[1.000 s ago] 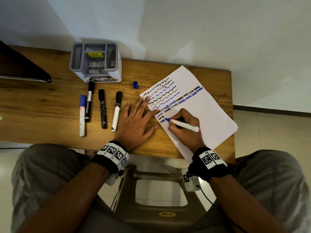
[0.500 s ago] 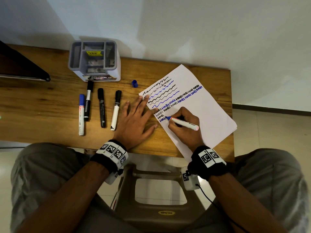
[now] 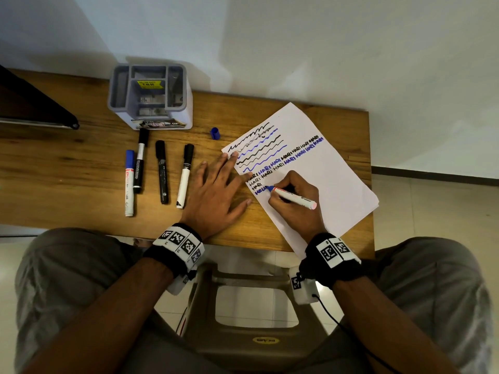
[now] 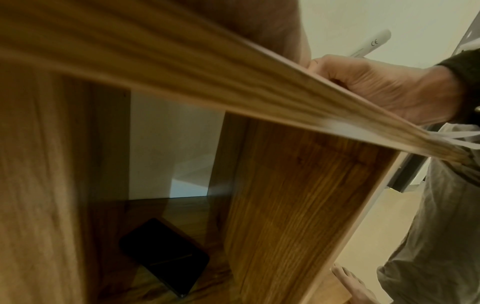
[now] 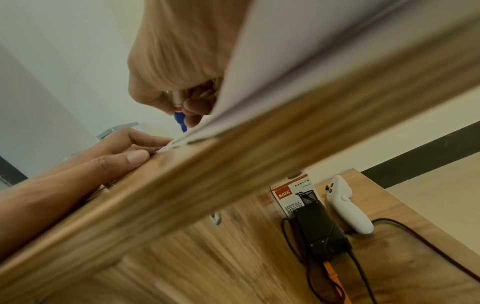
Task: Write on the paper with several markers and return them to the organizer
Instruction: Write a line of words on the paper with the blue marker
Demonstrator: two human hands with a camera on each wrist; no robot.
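Note:
A white paper (image 3: 324, 182) with black and blue wavy lines and words lies tilted on the right of the wooden table (image 3: 67, 168). My right hand (image 3: 293, 203) grips an uncapped blue marker (image 3: 293, 197), tip on the paper at a blue word; the marker's blue tip (image 5: 180, 121) also shows in the right wrist view. My left hand (image 3: 216, 193) lies flat with spread fingers on the table, fingertips on the paper's left edge. Several capped markers (image 3: 162, 171) lie side by side to its left. The grey organizer (image 3: 149, 95) stands at the back.
A blue cap (image 3: 215, 133) lies between organizer and paper. A dark flat device (image 3: 32, 103) sits at the far left. A brown stool (image 3: 253, 306) stands between my knees. Below the tabletop lie a dark phone (image 4: 166, 255), a box (image 5: 293, 195) and a white controller (image 5: 348, 205).
My right hand has shifted the marker tip a little to the right along the blue word. The left hand stays flat in the same place.

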